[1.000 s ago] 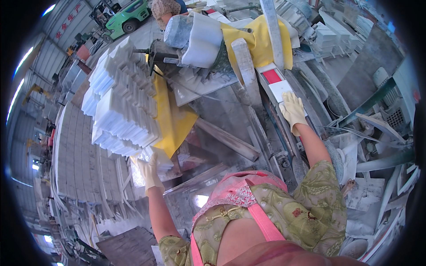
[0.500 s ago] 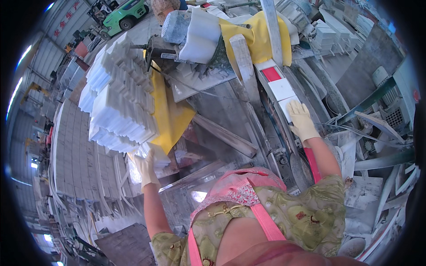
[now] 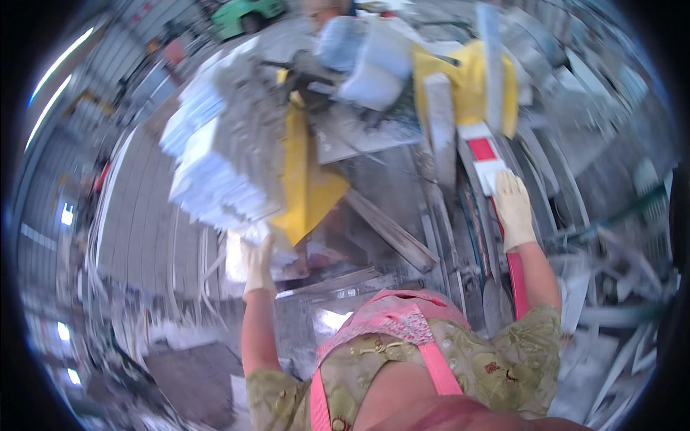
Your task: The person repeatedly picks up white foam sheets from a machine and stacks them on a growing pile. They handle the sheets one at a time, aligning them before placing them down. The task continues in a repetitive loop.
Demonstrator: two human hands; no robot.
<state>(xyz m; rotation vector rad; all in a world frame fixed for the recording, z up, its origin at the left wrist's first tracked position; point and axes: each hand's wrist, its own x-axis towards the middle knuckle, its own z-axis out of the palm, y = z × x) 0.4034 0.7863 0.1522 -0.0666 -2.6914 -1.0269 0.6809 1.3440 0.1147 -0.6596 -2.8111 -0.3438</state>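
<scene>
Gloved in cream, my right hand [image 3: 514, 208] lies with fingers stretched out beside and partly over a white tile [image 3: 489, 174] on a narrow red belt [image 3: 517, 284]. Beyond that tile a patch of red belt shows, then another white piece [image 3: 473, 131]. My left hand [image 3: 259, 267], in the same kind of glove, is at the near lower end of a tall stack of white stone tiles [image 3: 223, 161]. Its thumb points up against pale pieces there. Motion blur smears its fingers, so I cannot make out whether it grips a tile.
A yellow sheet [image 3: 305, 194] hangs beside the stack; another yellow cover [image 3: 467, 82] drapes over the machine's far end. A wooden beam [image 3: 392, 230] lies slantwise between my arms. Stone offcuts crowd the right side. A green forklift [image 3: 248, 16] stands far back.
The whole view has swung, so the scene sits farther right and lower, and is blurred. My right hand is nearer the red patch along the belt. My left hand stays by the stack's end.
</scene>
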